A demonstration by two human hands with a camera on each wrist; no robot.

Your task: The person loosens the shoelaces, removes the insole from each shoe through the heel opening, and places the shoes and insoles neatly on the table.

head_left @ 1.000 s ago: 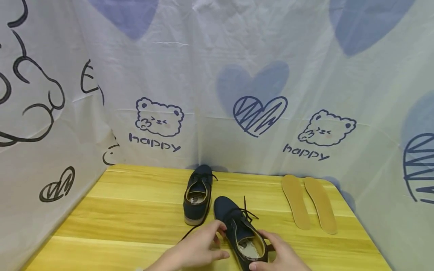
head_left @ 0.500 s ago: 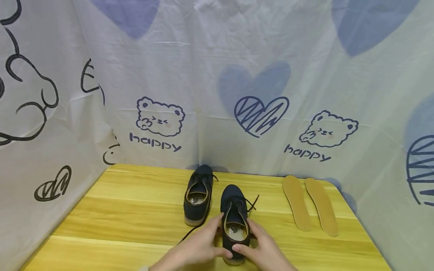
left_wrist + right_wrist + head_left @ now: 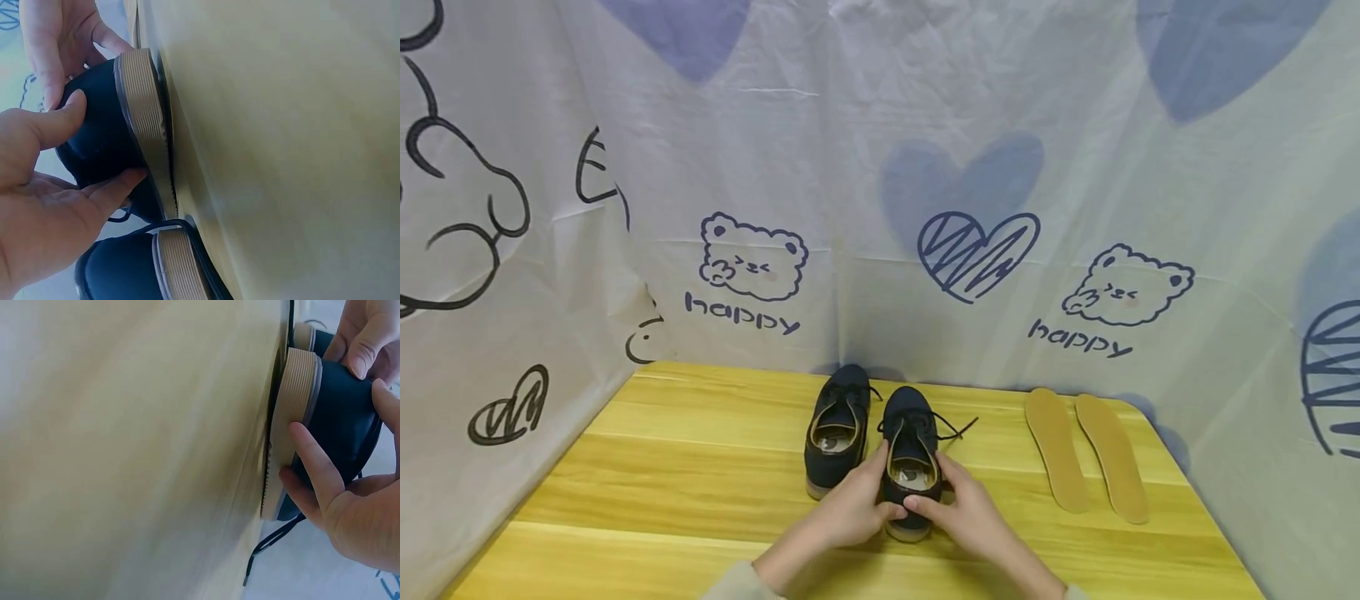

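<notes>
A dark navy lace-up shoe [image 3: 913,412] with a ribbed tan sole stands on the wooden tabletop, its toe pointing to the back. My left hand [image 3: 853,507] holds its left side and my right hand [image 3: 966,504] its right side, both thumbs on the heel. In the left wrist view, the left thumb lies on the dark heel [image 3: 100,115] and a finger reaches along the side. The right wrist view has right-hand fingers touching the tan sole [image 3: 290,406]. Just left stands the matching shoe [image 3: 837,462], untouched. Most of the shoe's bottom is hidden.
Two tan insoles [image 3: 1056,450] lie side by side at the right of the table [image 3: 685,483]. A pale printed cloth [image 3: 880,325] hangs behind the table and along its sides. One loose shoelace [image 3: 958,429] sticks out right of the held shoe.
The held shoe has turned from slanted to straight and moved away from me, beside the other shoe. My left hand has come onto it. The insoles have stayed in place.
</notes>
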